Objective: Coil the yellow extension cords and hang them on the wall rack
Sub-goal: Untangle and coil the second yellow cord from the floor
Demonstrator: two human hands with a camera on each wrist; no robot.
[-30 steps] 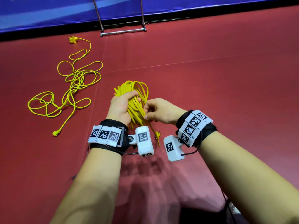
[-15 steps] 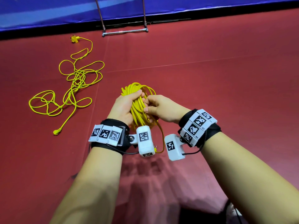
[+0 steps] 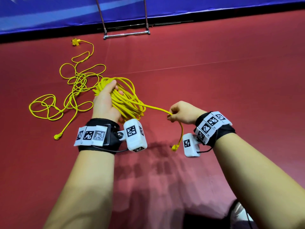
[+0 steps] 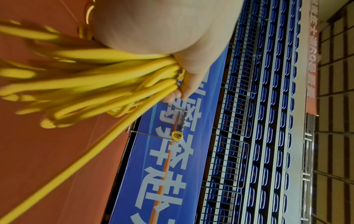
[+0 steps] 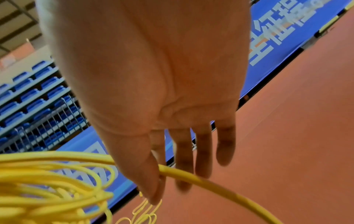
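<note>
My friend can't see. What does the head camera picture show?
A left hand grips a coiled yellow extension cord while the right hand pinches its loose tail. A second, tangled yellow cord lies on the red floor, before a metal rack.

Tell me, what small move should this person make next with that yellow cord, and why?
Probably wrap the loose tail around the bundle. The left hand grips the coiled cord, while the right hand pinches a short free tail that ends in a hanging plug. With so little cord left, winding it around the loops should bind the coil for hanging.
</note>
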